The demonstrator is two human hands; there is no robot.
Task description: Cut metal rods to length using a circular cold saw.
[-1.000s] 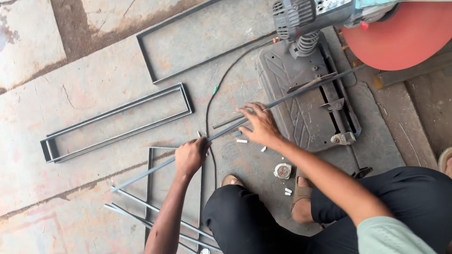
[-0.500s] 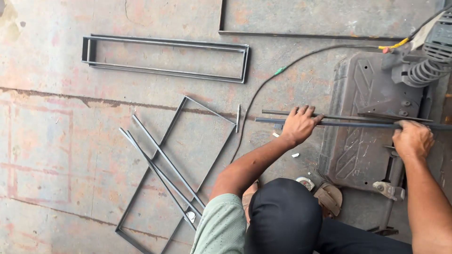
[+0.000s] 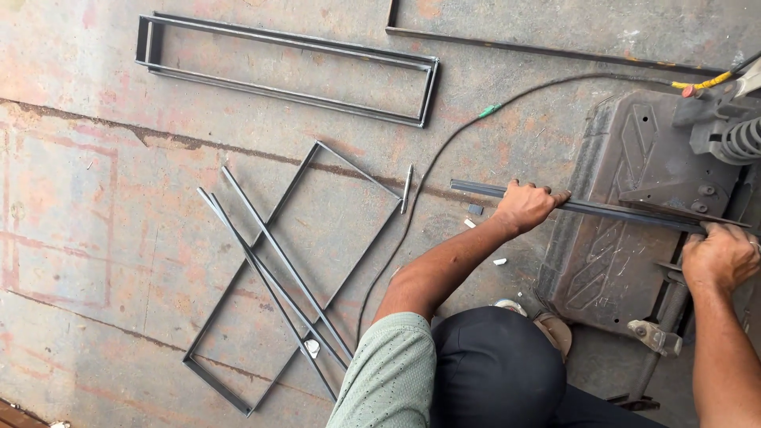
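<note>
Upper left of frame: welded rect. frame [image 3: 289, 70] on the floor [image 3: 95, 238]. Centre-left: open frame [image 3: 293, 273] w/ loose rods [image 3: 273, 281] across it. Centre: your left hand [image 3: 525, 208] is closed over the long steel bar [image 3: 610, 210], prob. to steady it across the saw base [image 3: 626, 222]. Right edge: your right hand [image 3: 720, 257] curls over the bar's far end by the clamp, pressing down.

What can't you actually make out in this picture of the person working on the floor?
Head view, the only one:
- Cutting machine: its top and blade are cut off by the right edge.
- Metal bar: its far end vanishes under the right hand.
- Left hand: the fingers curl over the bar, hiding the grip.
- Upper frame: cut off by the top edge.
</note>
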